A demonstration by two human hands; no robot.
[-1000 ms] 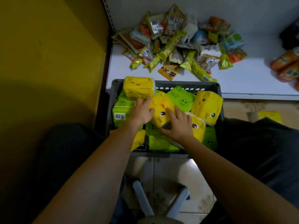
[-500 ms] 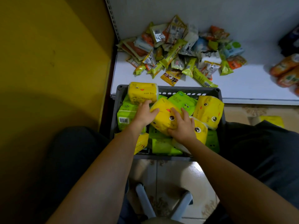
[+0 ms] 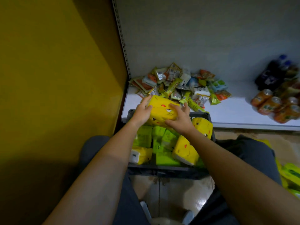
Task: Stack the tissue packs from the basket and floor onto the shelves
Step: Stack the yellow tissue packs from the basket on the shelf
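Two stacked yellow tissue packs with cartoon faces are held between my hands above the far end of the grey basket. My left hand grips their left side and my right hand grips the right side, fingers over the top. Several yellow and green tissue packs lie in the basket below. More green and yellow packs lie on the floor at the right edge. The white shelf runs just beyond the basket.
A pile of snack packets covers the shelf's left part. Orange cans and dark bottles sit at its right. A yellow wall stands on the left. My knees flank the basket, and a stool's legs show below.
My hands closed on the yellow packs in the basket and lifted them up and forward toward the shelf. The camera tilted up, showing more of the shelf's back wall.
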